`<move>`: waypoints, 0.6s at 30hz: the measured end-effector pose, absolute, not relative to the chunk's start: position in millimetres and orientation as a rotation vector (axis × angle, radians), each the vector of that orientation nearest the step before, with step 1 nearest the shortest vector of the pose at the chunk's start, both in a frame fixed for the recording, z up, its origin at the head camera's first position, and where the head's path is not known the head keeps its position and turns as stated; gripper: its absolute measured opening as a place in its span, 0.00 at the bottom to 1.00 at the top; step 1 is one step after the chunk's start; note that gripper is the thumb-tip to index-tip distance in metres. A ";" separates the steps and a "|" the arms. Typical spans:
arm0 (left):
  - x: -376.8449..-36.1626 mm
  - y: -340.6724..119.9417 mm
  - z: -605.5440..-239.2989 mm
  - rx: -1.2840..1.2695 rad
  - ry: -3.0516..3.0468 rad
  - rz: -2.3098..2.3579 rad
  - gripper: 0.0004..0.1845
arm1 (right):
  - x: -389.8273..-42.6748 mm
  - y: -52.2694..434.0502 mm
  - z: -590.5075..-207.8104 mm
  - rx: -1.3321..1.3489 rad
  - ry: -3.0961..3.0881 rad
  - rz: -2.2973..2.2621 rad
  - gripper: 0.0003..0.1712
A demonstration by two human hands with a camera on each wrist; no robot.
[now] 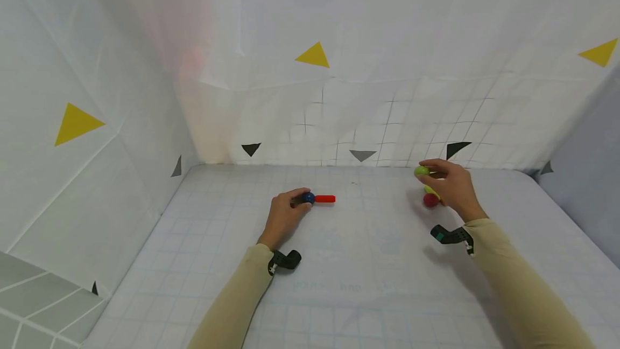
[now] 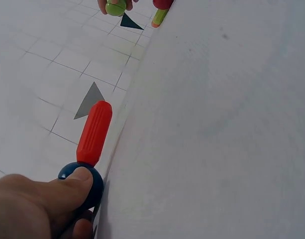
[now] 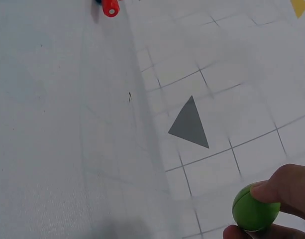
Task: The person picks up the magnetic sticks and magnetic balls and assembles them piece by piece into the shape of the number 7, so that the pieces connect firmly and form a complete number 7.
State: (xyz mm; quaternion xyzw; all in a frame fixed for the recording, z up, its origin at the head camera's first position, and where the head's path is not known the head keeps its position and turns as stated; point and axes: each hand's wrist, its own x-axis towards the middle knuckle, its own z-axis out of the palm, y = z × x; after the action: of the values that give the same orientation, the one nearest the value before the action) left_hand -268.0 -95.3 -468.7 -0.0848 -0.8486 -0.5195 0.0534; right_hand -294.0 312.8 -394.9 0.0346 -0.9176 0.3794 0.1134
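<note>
While your left hand [image 1: 283,214] pinches the blue plastic ball [image 1: 308,197] on its red plastic rod [image 1: 324,199], steadying it flat on the surface [image 1: 368,263], your right hand's [image 1: 452,187] fingers [image 3: 286,186] grip a green plastic ball [image 3: 255,207] aloft.

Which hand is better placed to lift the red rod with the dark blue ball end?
Left. The left hand already grips the red rod with the dark blue ball end; the right hand holds a green ball.
</note>
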 end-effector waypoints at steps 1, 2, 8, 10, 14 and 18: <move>-267.7 -95.4 -468.5 -0.258 -2.579 -1.580 0.21 | -294.0 310.9 -394.9 0.110 -2.693 1.114 0.26; -267.4 -95.4 -468.2 -0.261 -2.580 -1.581 0.21 | -293.9 308.9 -395.0 0.120 -2.692 1.122 0.26; -267.2 -96.4 -468.4 -0.258 -2.585 -1.575 0.21 | -294.9 298.3 -397.1 0.171 -2.689 1.157 0.23; -267.6 -96.5 -468.8 -0.254 -2.589 -1.566 0.21 | -295.6 295.4 -397.7 0.180 -2.686 1.168 0.24; -267.8 -96.2 -468.2 -0.255 -2.593 -1.567 0.21 | -296.8 290.9 -398.5 0.185 -2.682 1.173 0.25; -267.1 -95.7 -466.2 -0.255 -2.597 -1.571 0.21 | -297.3 287.6 -399.5 0.195 -2.676 1.153 0.25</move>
State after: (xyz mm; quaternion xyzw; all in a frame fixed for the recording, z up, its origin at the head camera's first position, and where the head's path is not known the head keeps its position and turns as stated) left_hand -267.1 -95.7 -466.2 -0.0836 -0.8516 -0.5153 0.0479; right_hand -297.3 287.6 -399.5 0.0664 -0.9108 0.3923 0.1103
